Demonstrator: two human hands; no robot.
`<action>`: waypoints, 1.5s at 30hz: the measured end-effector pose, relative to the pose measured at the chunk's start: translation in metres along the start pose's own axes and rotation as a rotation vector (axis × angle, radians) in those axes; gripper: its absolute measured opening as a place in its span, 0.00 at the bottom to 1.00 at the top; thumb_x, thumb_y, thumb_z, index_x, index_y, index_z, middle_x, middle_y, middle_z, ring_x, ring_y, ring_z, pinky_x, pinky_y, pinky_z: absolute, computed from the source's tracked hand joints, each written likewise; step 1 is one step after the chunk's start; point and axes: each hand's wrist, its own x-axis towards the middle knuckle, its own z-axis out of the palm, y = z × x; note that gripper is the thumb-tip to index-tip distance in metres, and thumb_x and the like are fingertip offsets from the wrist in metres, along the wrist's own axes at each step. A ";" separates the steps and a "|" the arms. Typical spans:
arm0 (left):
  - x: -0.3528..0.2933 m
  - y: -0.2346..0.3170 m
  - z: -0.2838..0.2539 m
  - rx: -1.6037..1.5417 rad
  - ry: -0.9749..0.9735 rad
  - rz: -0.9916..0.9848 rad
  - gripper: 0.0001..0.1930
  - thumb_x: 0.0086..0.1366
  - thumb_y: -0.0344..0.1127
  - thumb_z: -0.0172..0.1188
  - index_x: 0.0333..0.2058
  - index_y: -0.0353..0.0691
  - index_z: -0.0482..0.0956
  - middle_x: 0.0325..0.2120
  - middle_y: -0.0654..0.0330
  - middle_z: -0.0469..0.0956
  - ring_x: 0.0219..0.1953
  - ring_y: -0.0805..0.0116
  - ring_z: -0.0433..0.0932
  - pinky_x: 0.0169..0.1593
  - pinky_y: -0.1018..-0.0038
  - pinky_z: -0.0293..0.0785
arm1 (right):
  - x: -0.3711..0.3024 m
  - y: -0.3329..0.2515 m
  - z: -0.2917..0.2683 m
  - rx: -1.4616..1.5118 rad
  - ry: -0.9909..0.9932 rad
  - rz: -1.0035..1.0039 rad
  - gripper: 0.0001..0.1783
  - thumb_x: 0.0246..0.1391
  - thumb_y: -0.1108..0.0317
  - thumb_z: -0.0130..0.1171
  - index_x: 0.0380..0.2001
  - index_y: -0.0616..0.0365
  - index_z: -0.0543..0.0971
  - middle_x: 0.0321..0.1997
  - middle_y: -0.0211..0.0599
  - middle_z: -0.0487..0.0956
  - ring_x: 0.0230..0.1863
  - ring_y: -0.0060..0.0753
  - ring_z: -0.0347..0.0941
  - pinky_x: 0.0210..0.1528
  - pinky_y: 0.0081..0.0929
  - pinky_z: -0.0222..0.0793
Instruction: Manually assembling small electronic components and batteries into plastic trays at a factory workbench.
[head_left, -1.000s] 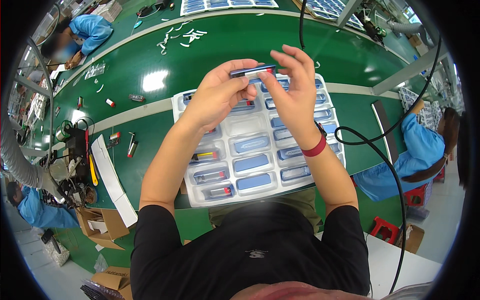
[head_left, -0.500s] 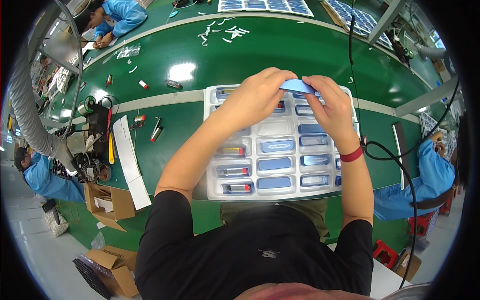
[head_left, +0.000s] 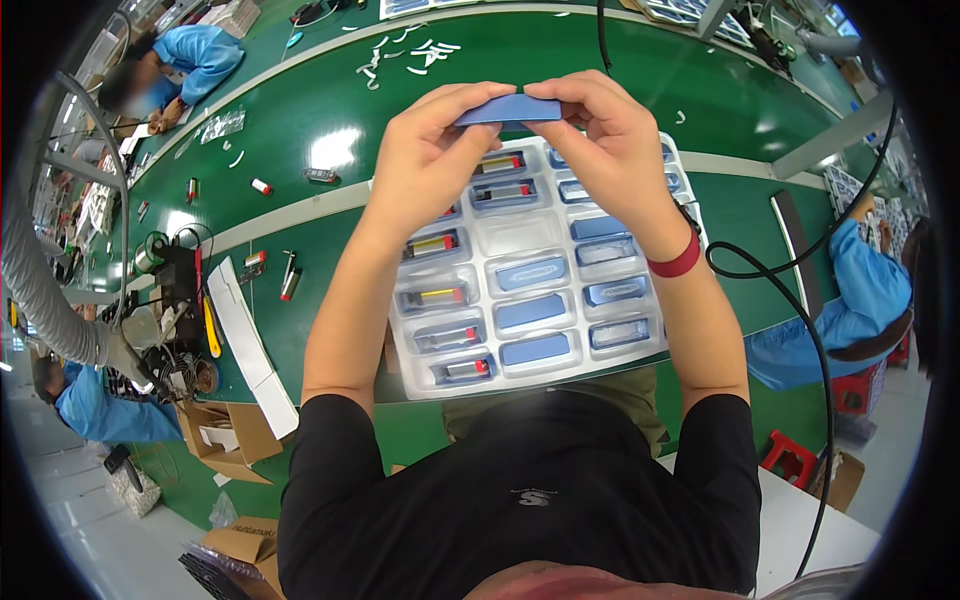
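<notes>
Clockwise from mid-view, white scraps (head_left: 437,47) lie on the green bench (head_left: 530,60) between eleven and twelve o'clock. A co-worker in blue (head_left: 868,300) is at three, past a looped black cable (head_left: 775,272); a red stool (head_left: 790,442), four; an open cardboard box (head_left: 262,425), eight; a ribbed grey hose (head_left: 40,290), nine.

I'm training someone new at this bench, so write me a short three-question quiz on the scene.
1. True or false: the left hand and right hand both hold the blue case.
2. Which wrist wears the red band? A) left B) right C) both
3. Fill in: the long white strip lies to the ____ of the white tray.

Key: 1. true; 2. B; 3. left
</notes>
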 end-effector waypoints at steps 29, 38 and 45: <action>0.005 -0.002 -0.012 -0.547 -0.195 -0.321 0.22 0.71 0.32 0.62 0.62 0.35 0.75 0.43 0.62 0.81 0.39 0.76 0.79 0.46 0.77 0.78 | -0.019 -0.002 -0.012 0.586 0.021 0.430 0.19 0.61 0.76 0.64 0.56 0.65 0.78 0.43 0.35 0.83 0.41 0.22 0.79 0.47 0.21 0.73; 0.015 -0.014 -0.054 -0.046 -0.329 -0.310 0.29 0.71 0.39 0.62 0.67 0.35 0.69 0.55 0.57 0.80 0.43 0.73 0.79 0.49 0.74 0.77 | -0.033 0.014 -0.012 0.603 -0.026 0.581 0.15 0.59 0.73 0.66 0.49 0.65 0.81 0.35 0.31 0.83 0.37 0.20 0.78 0.44 0.21 0.74; -0.022 -0.120 -0.185 1.457 -0.110 -0.529 0.29 0.61 0.25 0.57 0.60 0.58 0.80 0.65 0.55 0.73 0.56 0.47 0.78 0.63 0.54 0.72 | -0.063 0.013 0.013 -0.464 -0.402 0.217 0.05 0.56 0.70 0.64 0.31 0.61 0.84 0.33 0.42 0.82 0.34 0.45 0.79 0.40 0.38 0.74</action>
